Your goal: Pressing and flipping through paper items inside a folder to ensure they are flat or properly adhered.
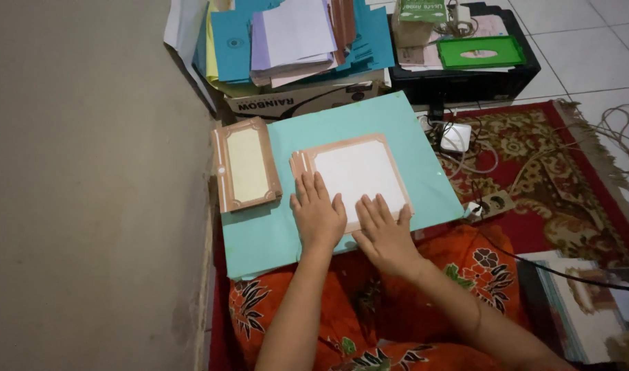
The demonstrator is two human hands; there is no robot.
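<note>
Both hands are lying flat, fingers spread, grasping nothing: left hand (317, 214) and right hand (385, 233) are pressing the near edge of a white card with brown frame (356, 173), likely smoothing it onto the teal board (273, 227) on the lap. Second framed card (246, 165) is sitting left, apart.

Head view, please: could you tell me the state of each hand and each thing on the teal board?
Left hand: open, flat, pressing the white sheet's left edge.
Right hand: open, flat, on the sheet's lower edge.
White sheet with brown border: lying flat on the board.
Teal board: flat across the lap.
Brown booklet: closed, lying on the board's left edge.
</note>
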